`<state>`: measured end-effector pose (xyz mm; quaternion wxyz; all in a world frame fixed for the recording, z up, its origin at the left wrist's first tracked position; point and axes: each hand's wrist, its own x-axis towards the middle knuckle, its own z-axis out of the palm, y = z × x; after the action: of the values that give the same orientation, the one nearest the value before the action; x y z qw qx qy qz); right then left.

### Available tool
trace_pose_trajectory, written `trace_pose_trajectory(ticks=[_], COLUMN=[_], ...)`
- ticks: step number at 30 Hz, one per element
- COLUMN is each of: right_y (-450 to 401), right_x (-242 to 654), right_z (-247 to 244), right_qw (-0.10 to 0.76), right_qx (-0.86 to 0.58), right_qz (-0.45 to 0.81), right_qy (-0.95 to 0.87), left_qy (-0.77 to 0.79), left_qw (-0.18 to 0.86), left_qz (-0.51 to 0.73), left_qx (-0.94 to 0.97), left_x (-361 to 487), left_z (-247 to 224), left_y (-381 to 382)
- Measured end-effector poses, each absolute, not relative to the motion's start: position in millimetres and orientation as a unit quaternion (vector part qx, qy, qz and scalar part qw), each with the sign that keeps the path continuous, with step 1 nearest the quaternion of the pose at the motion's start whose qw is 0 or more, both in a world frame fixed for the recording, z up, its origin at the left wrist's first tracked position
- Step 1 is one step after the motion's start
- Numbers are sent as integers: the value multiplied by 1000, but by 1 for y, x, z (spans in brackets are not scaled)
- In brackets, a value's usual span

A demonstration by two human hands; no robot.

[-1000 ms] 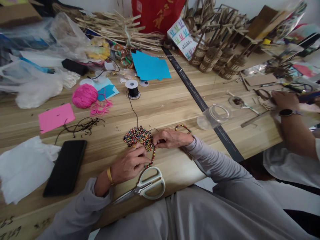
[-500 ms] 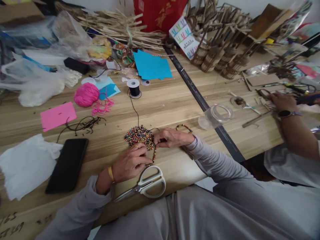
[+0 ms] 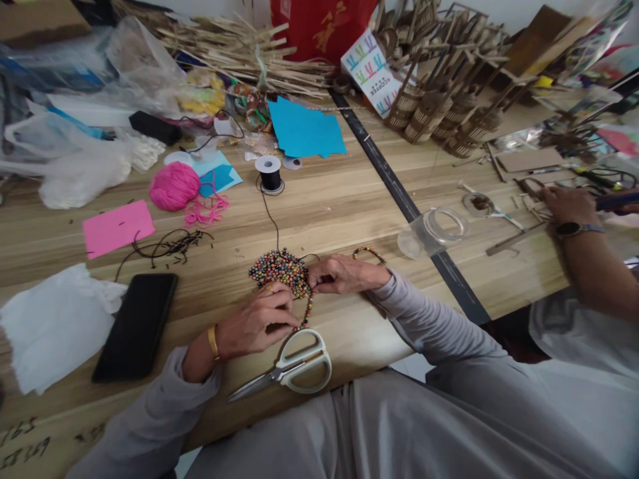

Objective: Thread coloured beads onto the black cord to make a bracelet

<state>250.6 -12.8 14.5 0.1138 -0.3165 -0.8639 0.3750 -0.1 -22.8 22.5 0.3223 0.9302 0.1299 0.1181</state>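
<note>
Head view: bead strand (image 3: 309,309) beside the bead pile (image 3: 279,269) over the desk (image 3: 344,213), long axis running nearward from right hand (image 3: 339,274), curving left to left hand (image 3: 259,320). Right grip pinches the strand's far end; left grip touches the near end, closure indeterminable.

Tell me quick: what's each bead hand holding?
Left hand: curled at the bead strand; grip can't be told.
Right hand: closed, pinching the strand's upper end.

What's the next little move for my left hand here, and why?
Perhaps bring the left hand to the bead pile: it lies close by, and the bead strand runs between that hand and the right hand.
</note>
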Motion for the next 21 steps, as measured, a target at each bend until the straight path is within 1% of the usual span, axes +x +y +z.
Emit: trace_pose_trajectory(ticks=[15,21], right_y=[-13,-13], right_x=[251,251], right_z=[13,14], right_qw=[118,113], right_qx=[-310,-316], right_qz=[369,367], right_qy=[-869,-867], left_qy=[127,130], left_qw=[299,305], left_qz=[115,113], left_qx=[939,936], left_x=[3,1], left_z=[24,23], left_y=[-24,-24])
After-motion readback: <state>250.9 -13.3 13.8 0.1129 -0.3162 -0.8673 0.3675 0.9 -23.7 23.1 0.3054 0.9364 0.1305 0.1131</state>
